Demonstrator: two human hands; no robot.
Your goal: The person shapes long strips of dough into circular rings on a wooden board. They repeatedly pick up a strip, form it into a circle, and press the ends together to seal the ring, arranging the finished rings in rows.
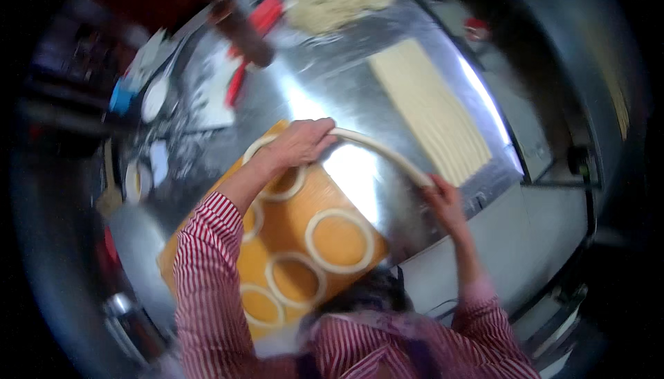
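Note:
A long pale rope of dough (377,146) stretches between my two hands, bowed upward in the middle. My left hand (302,142) is closed round its left end, over the far corner of an orange-brown board (287,223). At the rope's right end, my right hand (443,199) grips it near the table's edge. Several dough rings (309,242) lie on the board, one of them partly under my left hand and forearm. Beyond my right hand lies a flat slab of dough (430,106), cut into parallel strips.
A large rough mass of dough (337,0) rests at the far side of the steel table (332,78). A brown cylinder (242,33) and red-handled tools (236,85) stand or lie to the left, near flour-dusted patches. A white bowl (155,99) sits farther left.

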